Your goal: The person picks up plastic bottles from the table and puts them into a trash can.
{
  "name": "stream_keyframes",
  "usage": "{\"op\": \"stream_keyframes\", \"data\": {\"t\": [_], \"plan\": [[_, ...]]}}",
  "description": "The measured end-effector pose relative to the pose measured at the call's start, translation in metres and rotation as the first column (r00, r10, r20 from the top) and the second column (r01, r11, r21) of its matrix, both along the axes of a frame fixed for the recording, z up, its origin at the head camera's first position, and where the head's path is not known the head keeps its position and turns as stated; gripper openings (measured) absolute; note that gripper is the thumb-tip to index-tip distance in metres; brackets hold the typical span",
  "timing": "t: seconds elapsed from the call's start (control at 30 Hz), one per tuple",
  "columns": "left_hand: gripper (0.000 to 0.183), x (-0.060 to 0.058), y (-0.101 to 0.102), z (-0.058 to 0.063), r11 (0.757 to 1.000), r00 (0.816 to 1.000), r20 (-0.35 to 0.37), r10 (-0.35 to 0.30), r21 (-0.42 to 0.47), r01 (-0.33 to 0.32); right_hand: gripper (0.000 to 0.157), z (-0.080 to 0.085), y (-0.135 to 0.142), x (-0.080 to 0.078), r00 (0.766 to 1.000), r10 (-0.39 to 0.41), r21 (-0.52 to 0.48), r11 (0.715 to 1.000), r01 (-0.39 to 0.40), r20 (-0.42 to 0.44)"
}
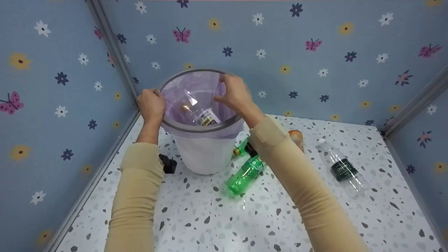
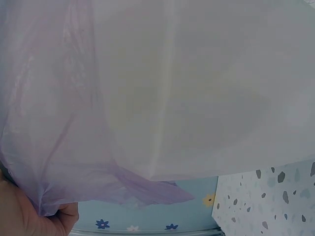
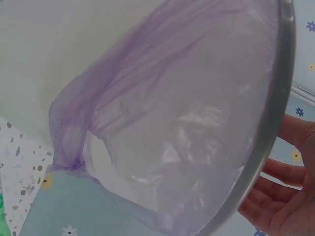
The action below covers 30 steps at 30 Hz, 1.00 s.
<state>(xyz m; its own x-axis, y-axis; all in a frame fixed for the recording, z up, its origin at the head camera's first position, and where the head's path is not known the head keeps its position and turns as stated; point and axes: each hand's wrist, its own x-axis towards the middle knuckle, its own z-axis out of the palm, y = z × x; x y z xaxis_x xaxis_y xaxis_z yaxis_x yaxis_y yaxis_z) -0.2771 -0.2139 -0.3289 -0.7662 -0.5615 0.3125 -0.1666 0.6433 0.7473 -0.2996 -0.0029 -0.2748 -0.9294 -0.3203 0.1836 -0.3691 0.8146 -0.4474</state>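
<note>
A white trash bin [image 1: 206, 154] stands upright, lined with a purple trash bag [image 1: 175, 108] folded over its grey rim [image 1: 196, 128]. My left hand [image 1: 152, 105] grips the bag's edge at the left side of the rim; in the left wrist view its fingers [image 2: 66, 219] pinch the purple film. At the right side of the rim is my right hand [image 1: 236, 92], thumb and forefinger spread apart over the opening. Its fingers [image 3: 283, 172] reach to the grey rim in the right wrist view. A clear plastic bottle with a label [image 1: 209, 118] lies inside the bin.
Right of the bin, a green plastic bottle [image 1: 245, 175] lies on the speckled surface; another green bottle [image 1: 241, 147] is partly behind my sleeve. Further right are an orange container [image 1: 296, 139] and a clear bottle [image 1: 343, 168]. A black object [image 1: 168, 164] sits left. Patterned walls stand around.
</note>
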Motion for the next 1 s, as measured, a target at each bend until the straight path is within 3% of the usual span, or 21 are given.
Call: {"op": "stream_keyframes", "data": {"t": [0.2, 0.6, 0.87, 1.0], "plan": [[0.025, 0.001, 0.000, 0.000, 1.000, 1.000, 0.001, -0.005, 0.015, 0.005, 0.038, -0.002, 0.008, 0.006, 0.999, 0.004, -0.080, 0.997, 0.000, 0.039], [0.028, 0.003, -0.001, 0.002, 1.000, 1.000, 0.013, -0.022, -0.006, 0.022, 0.025, -0.001, 0.036, 0.017, 0.997, 0.063, -0.232, 0.970, -0.072, -0.047], [0.029, 0.004, 0.000, 0.004, 0.999, 0.998, 0.060, -0.026, 0.033, 0.024, 0.024, -0.004, 0.066, 0.027, 0.992, 0.079, -0.255, 0.962, -0.102, -0.100], [0.028, 0.002, 0.002, 0.003, 0.998, 0.999, 0.047, -0.024, 0.054, 0.021, 0.025, -0.009, 0.083, 0.030, 0.990, 0.078, -0.241, 0.965, -0.105, -0.120]]}}
